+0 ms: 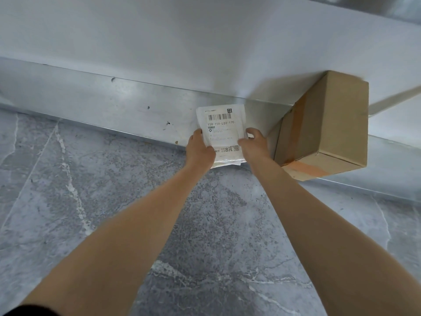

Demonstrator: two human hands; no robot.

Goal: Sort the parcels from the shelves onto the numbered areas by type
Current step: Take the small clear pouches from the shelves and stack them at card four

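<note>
My left hand (200, 149) and right hand (255, 144) grip the white soft parcel (221, 126) by its side edges, at the shelf (136, 42) edge, with the cardboard box (323, 126) at 3 o'clock. It seems light, floppy, a little slippery.

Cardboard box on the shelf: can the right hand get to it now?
Probably not yet: the right hand grips the white mailer bag together with the left hand. The cardboard box sits unobstructed beside it.
</note>
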